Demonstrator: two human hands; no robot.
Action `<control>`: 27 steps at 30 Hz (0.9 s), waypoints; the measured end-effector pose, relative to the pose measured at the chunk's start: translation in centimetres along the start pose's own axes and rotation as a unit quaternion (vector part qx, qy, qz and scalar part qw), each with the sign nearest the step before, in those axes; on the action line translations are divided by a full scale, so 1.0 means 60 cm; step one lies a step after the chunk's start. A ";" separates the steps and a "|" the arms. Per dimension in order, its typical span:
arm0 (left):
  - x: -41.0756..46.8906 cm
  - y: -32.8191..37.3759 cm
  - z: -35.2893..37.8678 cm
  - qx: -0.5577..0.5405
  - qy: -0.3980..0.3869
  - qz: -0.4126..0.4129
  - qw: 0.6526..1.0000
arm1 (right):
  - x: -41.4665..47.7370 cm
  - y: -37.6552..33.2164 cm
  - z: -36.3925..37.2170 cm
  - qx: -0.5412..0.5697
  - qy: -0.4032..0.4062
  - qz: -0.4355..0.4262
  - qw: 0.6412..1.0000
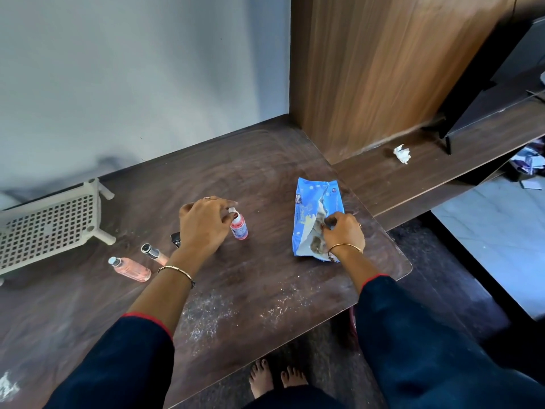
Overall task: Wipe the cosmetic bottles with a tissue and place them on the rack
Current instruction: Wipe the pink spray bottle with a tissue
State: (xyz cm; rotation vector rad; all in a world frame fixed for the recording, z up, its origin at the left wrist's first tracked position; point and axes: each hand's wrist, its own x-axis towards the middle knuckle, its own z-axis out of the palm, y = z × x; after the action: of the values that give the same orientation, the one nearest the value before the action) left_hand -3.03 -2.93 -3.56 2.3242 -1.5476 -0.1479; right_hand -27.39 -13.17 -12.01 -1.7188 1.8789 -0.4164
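Note:
A small pink bottle (239,227) with a white cap stands upright at the middle of the dark wooden table (265,290). My left hand (202,224) grips it by the cap. To the right lies a blue tissue pack (312,214), and my right hand (342,234) pinches at its torn opening. A pink bottle (131,269) lies on its side at the left, with a slim pink tube (153,252) beside it. A small black item (175,239) shows just behind my left wrist. The white perforated rack (47,228) stands at the far left.
A crumpled white tissue (402,154) lies on the lower wooden shelf at the back right. A tall wooden cabinet (383,69) rises behind the table's right corner. The table surface is dusty with white specks. My bare feet show below the front edge.

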 end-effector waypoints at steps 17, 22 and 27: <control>-0.018 0.000 -0.006 -0.055 0.004 -0.014 0.998 | -0.040 -0.021 -0.041 0.271 0.036 0.006 0.962; -0.032 -0.001 -0.019 -0.083 -0.011 -0.019 0.996 | -0.041 -0.023 -0.041 0.292 0.010 0.009 0.956; -0.046 -0.011 -0.034 -0.137 -0.019 -0.012 0.990 | -0.056 -0.060 -0.037 0.301 0.003 -0.012 0.953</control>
State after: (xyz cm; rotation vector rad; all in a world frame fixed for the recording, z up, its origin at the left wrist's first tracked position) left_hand -3.04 0.27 -2.16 2.1362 -1.4174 -0.3870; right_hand -25.69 -10.64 -7.57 -1.3210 1.5141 -0.8983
